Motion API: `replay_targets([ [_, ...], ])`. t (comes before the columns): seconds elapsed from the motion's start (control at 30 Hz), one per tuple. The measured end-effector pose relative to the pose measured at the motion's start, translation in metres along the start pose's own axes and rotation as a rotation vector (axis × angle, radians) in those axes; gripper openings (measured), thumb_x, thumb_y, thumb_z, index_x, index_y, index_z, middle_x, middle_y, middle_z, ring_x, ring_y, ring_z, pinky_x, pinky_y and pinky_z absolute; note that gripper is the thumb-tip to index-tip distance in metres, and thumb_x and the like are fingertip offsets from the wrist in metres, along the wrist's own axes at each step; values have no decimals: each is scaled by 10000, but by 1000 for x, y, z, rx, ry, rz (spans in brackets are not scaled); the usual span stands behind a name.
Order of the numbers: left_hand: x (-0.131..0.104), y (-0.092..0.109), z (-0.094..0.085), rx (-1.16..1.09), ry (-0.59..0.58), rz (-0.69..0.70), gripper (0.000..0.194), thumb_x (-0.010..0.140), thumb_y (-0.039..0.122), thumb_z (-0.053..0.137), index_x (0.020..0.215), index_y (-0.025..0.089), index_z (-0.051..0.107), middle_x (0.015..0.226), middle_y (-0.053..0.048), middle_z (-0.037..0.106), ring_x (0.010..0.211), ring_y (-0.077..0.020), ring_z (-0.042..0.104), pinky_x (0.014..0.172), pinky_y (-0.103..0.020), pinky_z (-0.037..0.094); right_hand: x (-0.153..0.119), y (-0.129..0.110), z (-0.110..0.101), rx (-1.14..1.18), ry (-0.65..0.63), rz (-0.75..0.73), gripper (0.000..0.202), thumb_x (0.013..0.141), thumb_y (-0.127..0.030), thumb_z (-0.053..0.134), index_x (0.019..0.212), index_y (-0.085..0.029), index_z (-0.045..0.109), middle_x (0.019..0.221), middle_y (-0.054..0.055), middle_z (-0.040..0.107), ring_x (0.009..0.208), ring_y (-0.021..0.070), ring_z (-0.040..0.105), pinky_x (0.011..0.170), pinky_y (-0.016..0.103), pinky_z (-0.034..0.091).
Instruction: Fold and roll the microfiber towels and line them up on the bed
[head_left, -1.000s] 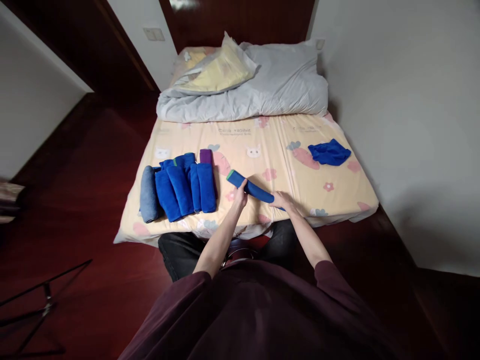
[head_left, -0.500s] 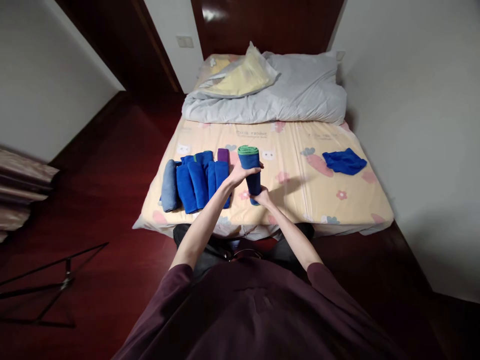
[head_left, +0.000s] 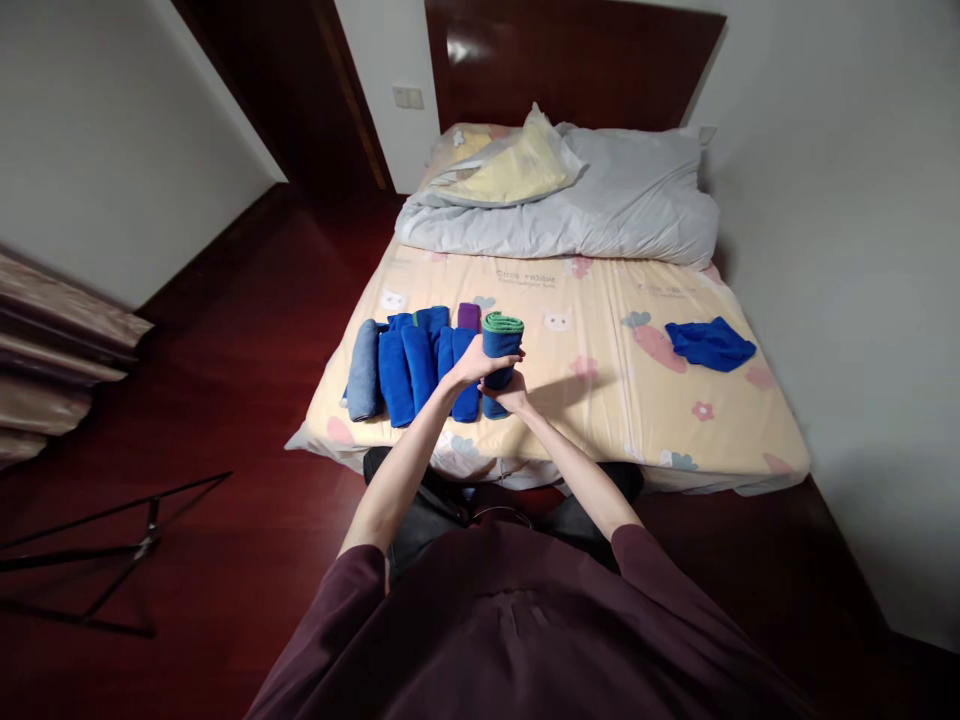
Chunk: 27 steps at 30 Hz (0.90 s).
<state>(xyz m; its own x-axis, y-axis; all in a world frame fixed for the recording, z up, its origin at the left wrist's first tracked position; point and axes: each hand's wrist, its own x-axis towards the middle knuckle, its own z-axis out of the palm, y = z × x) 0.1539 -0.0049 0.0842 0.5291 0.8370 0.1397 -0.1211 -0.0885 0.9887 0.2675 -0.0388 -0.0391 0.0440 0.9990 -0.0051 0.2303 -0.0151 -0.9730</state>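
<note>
A blue rolled towel with a green edge (head_left: 502, 345) is between my two hands over the bed's near half. My left hand (head_left: 476, 361) wraps its upper part from the left, and my right hand (head_left: 511, 392) grips it lower down. Just left of it lie several blue rolled towels (head_left: 420, 370) side by side, with a grey-blue roll (head_left: 364, 370) at the far left and a purple piece (head_left: 469, 317) behind them. A crumpled blue cloth (head_left: 710, 343) rests alone on the bed's right side.
The bed (head_left: 585, 430) has a patterned sheet. A grey quilt (head_left: 637, 200) and a yellow pillow (head_left: 517, 170) are at its head. A black stand (head_left: 142, 548) is on the floor at the left, near a curtain (head_left: 52, 350).
My hands and the held towel have moved left, nearer the row of rolls. The whole view has shifted slightly, with the bed now further right.
</note>
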Motion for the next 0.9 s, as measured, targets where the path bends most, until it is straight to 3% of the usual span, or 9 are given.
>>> replay_targets([
  [0.17,-3,-8,-7,8,37,10,342,716,303,893,968,120,752,983,-139,805,902,-267,782,918,-426,631,0,5,3,24,73,-36,395,706,-421,909,972,-191,730,788,35,773,879,250,765,817,351,629],
  [0.5,1,-12,-14,-13,56,8,377,690,320,921,965,113,767,982,-140,807,901,-273,789,931,-437,634,0,0,6,-22,68,-44,370,721,-400,890,989,-198,735,805,36,778,863,252,771,828,376,637],
  [0.9,3,-18,-18,-19,78,1,390,696,302,906,1004,110,761,1015,-153,804,934,-289,788,951,-465,633,3,13,7,33,85,-20,355,695,-428,900,896,-212,704,944,73,803,913,268,781,861,398,645],
])
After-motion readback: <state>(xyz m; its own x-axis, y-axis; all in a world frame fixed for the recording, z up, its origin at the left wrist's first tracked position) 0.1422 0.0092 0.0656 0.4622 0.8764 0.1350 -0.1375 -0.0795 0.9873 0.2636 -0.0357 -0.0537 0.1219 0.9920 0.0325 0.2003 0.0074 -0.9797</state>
